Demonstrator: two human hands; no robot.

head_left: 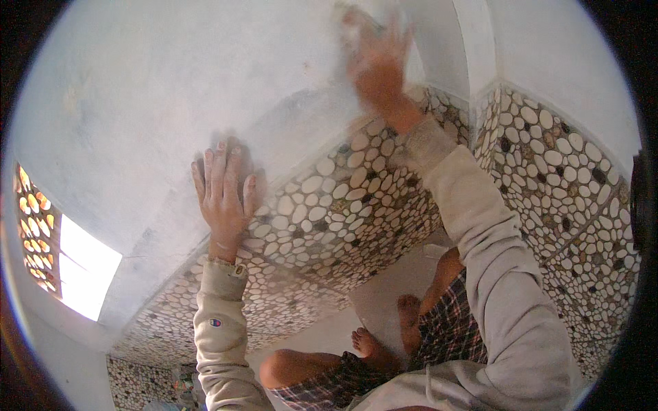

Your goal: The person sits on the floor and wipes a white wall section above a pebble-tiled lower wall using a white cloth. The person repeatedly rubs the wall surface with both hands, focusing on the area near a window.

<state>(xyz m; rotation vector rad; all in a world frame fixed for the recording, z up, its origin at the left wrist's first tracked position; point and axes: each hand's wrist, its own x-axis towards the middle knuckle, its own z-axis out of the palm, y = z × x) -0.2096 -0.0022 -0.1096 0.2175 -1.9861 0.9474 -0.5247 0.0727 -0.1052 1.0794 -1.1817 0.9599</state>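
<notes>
My left hand (225,193) lies flat with fingers spread against the white plastered wall (157,103), just above the edge of the pebble-pattern tiles (329,219). My right hand (375,63) is raised higher on the same wall, blurred by motion, pressing a small pale object (358,19) against the plaster; what the object is I cannot tell. Both arms wear light beige sleeves.
Pebble-pattern tiles also cover the lower part of the side wall (562,185) on the right. A latticed window opening (62,264) glows at the left. Below, bare knees, feet and checked shorts (384,363) rest on a pale floor (384,288).
</notes>
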